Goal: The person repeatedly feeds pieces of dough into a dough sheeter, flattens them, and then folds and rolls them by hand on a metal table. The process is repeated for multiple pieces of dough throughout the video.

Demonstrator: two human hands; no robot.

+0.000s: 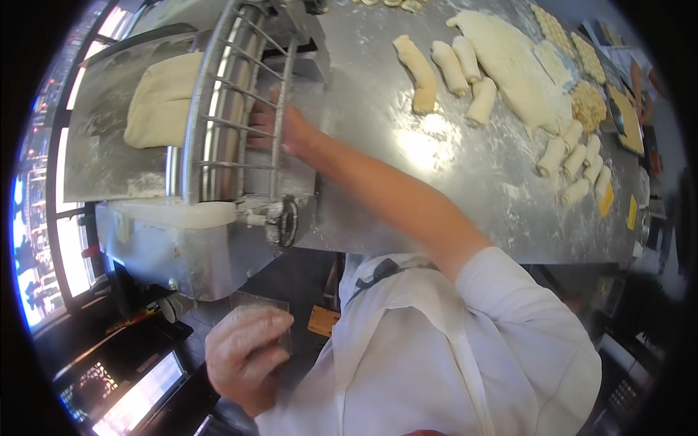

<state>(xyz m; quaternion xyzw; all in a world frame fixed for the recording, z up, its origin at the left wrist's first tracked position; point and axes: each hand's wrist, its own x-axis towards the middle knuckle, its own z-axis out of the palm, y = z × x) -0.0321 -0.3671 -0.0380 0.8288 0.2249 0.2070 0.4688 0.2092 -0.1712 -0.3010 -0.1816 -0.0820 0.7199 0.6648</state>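
Observation:
My right hand (290, 128) reaches across to a dough sheeter, its spread fingers behind the bars of the metal guard (240, 125), on the side of the roller (222, 109) nearer the worktable. No object shows in it; the bars partly cover the fingers. On the roller's other side, a thick folded slab of dough (162, 103) lies on the floured feed plate (92, 163). My left hand (242, 349), dusted with flour, hangs low beside the white apron (403, 370). Its fingers curl loosely; whether they enclose anything is hidden.
A black handwheel (282, 223) projects from the sheeter's near end. On the steel worktable (371, 180) lie several dough rolls (449, 68), a large dough sheet (501, 65), a crumbly filling heap (589, 106) and a yellow scraper (605, 200). Another person's arm (637, 82) shows far right.

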